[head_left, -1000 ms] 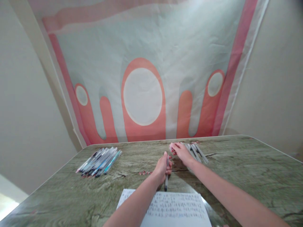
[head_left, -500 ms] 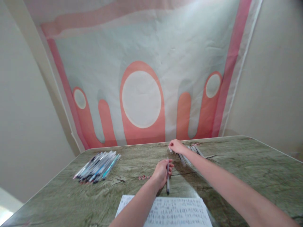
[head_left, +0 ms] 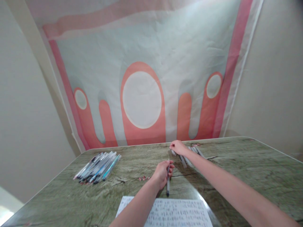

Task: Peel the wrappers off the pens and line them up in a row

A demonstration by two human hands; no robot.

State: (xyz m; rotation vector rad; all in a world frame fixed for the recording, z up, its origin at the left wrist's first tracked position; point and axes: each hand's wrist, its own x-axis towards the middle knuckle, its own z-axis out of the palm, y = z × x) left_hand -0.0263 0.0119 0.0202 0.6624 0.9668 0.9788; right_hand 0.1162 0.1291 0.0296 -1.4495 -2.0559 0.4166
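My left hand (head_left: 163,173) is closed around a clear-barrelled pen (head_left: 168,186) in the middle of the table. Its dark end points toward me, just beyond a sheet of handwritten paper (head_left: 180,209). Farther out and to the right, my right hand (head_left: 178,147) is pinched low over the table. A small pale piece (head_left: 173,152) shows under its fingertips, too little to name or to tell whether they grip it. Beside and partly behind this hand lies a row of pens (head_left: 183,161), some of it hidden by my right forearm.
A heaped pile of pens (head_left: 98,167), mostly clear with some blue ones, lies at the left of the wood-patterned table (head_left: 71,201). A printed pink and grey hanging (head_left: 142,135) covers the wall behind the far edge.
My right hand has moved from beside the left hand to the left end of the pen row and lowered there. My left hand keeps the pen. The view has shifted slightly.
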